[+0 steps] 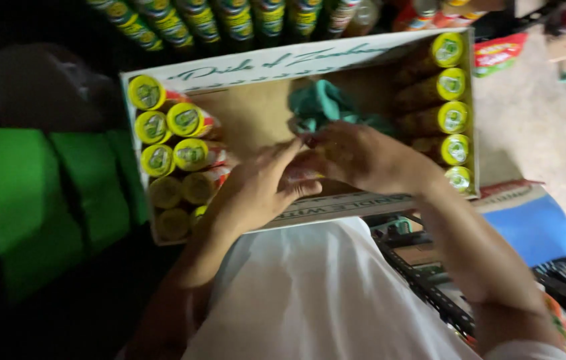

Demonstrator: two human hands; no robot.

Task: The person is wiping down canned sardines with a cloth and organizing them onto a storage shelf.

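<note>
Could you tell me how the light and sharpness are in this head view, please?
In the head view, light falls on the cardboard box and its yellow-capped bottles; the left side and lower left corner sink into near black. The left hand and right hand are softly blurred, as is the teal cloth. The white shirt looks evenly lit, without glare.

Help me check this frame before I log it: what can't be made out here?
- Head view: what the hands, left and right, hold is hidden by the fingers.
- Teal cloth: lower part covered by the right hand.
- Bottles in the box corner: dim, blurred.
- Upper row of bottles: cut by the top edge.
</note>
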